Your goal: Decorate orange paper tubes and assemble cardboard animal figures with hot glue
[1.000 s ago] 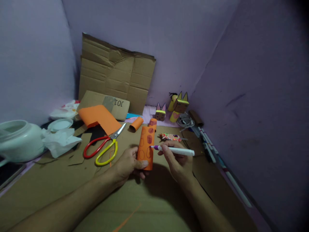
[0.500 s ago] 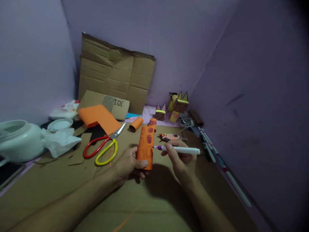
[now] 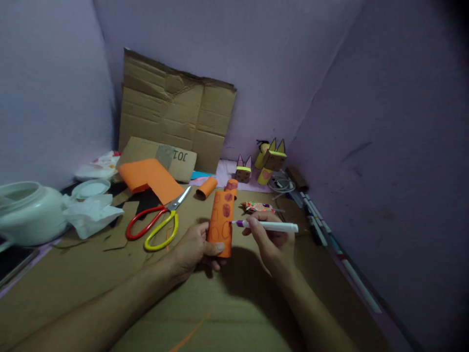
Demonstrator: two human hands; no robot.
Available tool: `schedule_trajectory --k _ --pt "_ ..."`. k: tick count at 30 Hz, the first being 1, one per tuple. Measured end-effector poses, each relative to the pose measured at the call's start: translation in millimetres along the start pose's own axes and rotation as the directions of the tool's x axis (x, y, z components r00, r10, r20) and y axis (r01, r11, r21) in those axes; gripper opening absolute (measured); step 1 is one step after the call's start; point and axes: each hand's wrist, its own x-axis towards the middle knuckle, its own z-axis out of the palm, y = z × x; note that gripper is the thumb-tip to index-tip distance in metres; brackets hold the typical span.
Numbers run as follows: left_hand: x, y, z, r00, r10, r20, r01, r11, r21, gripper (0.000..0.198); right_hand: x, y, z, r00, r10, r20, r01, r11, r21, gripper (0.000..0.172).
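Marker tip meeting orange tube

Hands are working near the middle of the cardboard sheet [image 3: 227, 308]. The left hand [image 3: 194, 249] is gripping the lower end of the tube [image 3: 221, 222], thumb pressing across its front, and is keeping it upright with a slight lean. Oval outlines are showing on the tube's face, and a few near the top are filled in dark red. The right hand [image 3: 273, 242] is pinching the marker [image 3: 267, 226] near its purple tip, and the tip is touching the tube's right side about halfway up. The marker's white barrel is pointing toward the sheet's right edge.

Scissors [image 3: 154, 225] with red and yellow handles are lying just left of the tube, blades aiming at the far edge. Orange paper [image 3: 150, 178] is lying behind them, and a small roll [image 3: 207, 187] is resting beyond the tube. A wrapper [image 3: 258, 208] is lying just behind the right hand. Paper figures [image 3: 274, 159] are standing at the far right corner, with pens [image 3: 315, 220] lying along the right edge. A white pot [image 3: 29, 212] and a tissue [image 3: 91, 212] are sitting at the left edge.
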Motion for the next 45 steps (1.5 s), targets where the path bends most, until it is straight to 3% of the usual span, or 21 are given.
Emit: schedule_trajectory --k 11,26,45 --pt "0.8 0.3 -0.3 1.000 -0.007 -0.007 0.007 1.000 0.001 0.043 -0.9 3.1 -1.2 0.999 0.020 -0.035 -0.019 0.999 0.041 0.018" --pt "1.9 -1.3 -1.4 1.000 0.009 0.009 -0.009 1.000 0.012 0.047 -0.8 2.6 1.7 1.000 -0.020 0.014 0.019 0.999 0.030 0.016" --pt "1.7 -0.9 -1.6 1.000 0.010 0.002 -0.010 1.000 -0.004 0.046 -0.2 2.6 -2.5 0.999 0.046 0.000 -0.046 0.999 0.007 0.020"
